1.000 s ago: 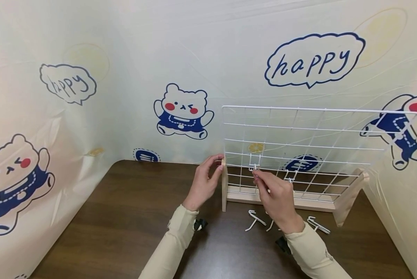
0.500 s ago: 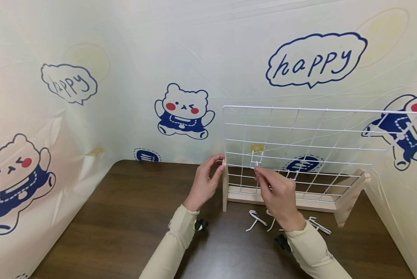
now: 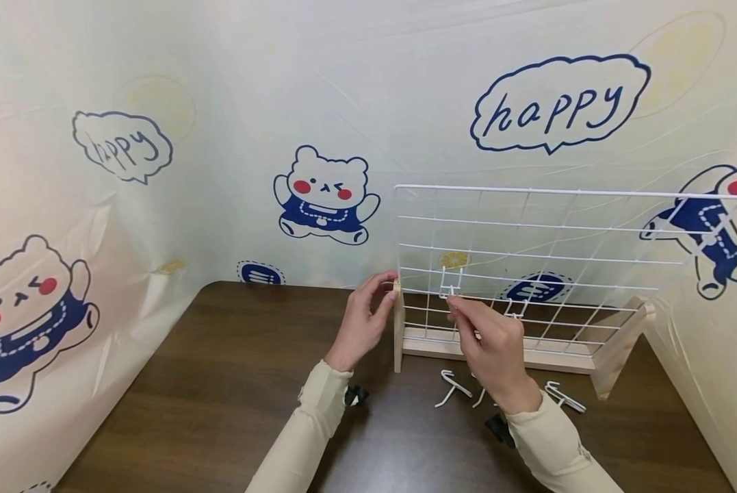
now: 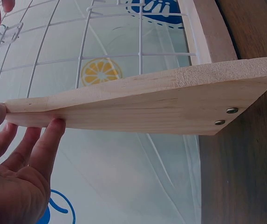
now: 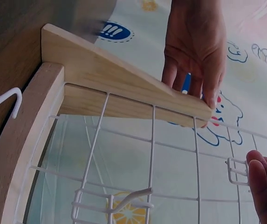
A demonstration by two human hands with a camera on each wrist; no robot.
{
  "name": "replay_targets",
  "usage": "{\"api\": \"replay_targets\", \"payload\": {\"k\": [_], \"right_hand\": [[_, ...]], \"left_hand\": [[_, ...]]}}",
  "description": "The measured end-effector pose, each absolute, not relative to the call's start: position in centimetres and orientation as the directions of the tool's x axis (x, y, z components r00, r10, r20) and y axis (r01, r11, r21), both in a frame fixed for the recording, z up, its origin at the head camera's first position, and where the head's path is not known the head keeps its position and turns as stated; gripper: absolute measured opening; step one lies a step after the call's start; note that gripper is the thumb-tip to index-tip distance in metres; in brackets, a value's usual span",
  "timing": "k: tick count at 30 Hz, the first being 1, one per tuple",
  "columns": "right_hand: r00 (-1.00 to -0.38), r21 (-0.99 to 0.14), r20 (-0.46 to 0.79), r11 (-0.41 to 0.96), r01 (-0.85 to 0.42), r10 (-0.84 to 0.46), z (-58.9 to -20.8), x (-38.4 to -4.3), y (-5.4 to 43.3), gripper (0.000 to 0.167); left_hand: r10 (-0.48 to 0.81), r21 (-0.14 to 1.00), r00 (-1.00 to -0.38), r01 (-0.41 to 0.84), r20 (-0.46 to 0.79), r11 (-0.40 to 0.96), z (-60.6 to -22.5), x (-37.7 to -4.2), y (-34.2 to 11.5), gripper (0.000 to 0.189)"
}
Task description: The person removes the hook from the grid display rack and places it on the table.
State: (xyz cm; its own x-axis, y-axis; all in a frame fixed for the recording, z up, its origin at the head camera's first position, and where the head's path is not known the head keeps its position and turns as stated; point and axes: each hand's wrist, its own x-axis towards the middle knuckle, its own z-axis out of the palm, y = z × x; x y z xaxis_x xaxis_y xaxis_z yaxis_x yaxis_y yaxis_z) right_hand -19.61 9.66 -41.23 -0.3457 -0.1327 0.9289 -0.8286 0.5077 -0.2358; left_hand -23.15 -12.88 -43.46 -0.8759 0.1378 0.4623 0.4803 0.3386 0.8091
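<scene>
A white wire grid rack with wooden side pieces stands on the table. My left hand (image 3: 363, 320) grips the upper end of its left wooden side piece (image 4: 138, 105), thumb on the front edge and fingers on the outer face. In front of the white grid (image 3: 547, 261), my right hand (image 3: 490, 346) pinches the prong of a white wire hook (image 5: 238, 171) between thumb and fingertips. Its two upper prongs stand at the grid wires; whether they are latched I cannot tell. Lower and to the right, another white hook (image 3: 515, 309) hangs on the grid.
Several loose white hooks (image 3: 453, 388) lie on the brown table (image 3: 220, 383) before the rack, some partly hidden by my right hand. A wooden base bar (image 3: 547, 360) joins the rack's sides. A printed cloth wall (image 3: 233, 137) rises behind the table.
My right hand has raised the hook slightly against the grid, then shifted it a little left. My left hand keeps its grip on the wooden side piece.
</scene>
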Motion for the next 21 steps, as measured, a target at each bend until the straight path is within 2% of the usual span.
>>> {"api": "replay_targets", "payload": {"k": [3, 7, 11, 21], "right_hand": [[-0.343, -0.229, 0.928, 0.502, -0.834, -0.146, -41.3, -19.3, 9.7, 0.025], [-0.329, -0.214, 0.932, 0.498, -0.84, -0.154, -41.3, -19.0, 9.7, 0.013], [-0.313, -0.196, 0.935, 0.494, -0.847, -0.165, -41.5, -18.6, 9.5, 0.031], [-0.337, -0.21, 0.917, 0.457, -0.864, -0.215, -42.4, -17.7, 9.3, 0.033]], "left_hand": [[0.14, 0.809, -0.877, 0.478, 0.459, 0.341, -43.4, -23.2, -12.8, 0.033], [0.137, 0.808, -0.882, 0.469, 0.452, 0.357, -43.3, -23.2, -12.8, 0.034], [0.137, 0.812, -0.883, 0.468, 0.45, 0.348, -43.3, -23.2, -12.8, 0.033], [0.131, 0.811, -0.886, 0.461, 0.445, 0.361, -43.4, -23.1, -12.8, 0.034]]}}
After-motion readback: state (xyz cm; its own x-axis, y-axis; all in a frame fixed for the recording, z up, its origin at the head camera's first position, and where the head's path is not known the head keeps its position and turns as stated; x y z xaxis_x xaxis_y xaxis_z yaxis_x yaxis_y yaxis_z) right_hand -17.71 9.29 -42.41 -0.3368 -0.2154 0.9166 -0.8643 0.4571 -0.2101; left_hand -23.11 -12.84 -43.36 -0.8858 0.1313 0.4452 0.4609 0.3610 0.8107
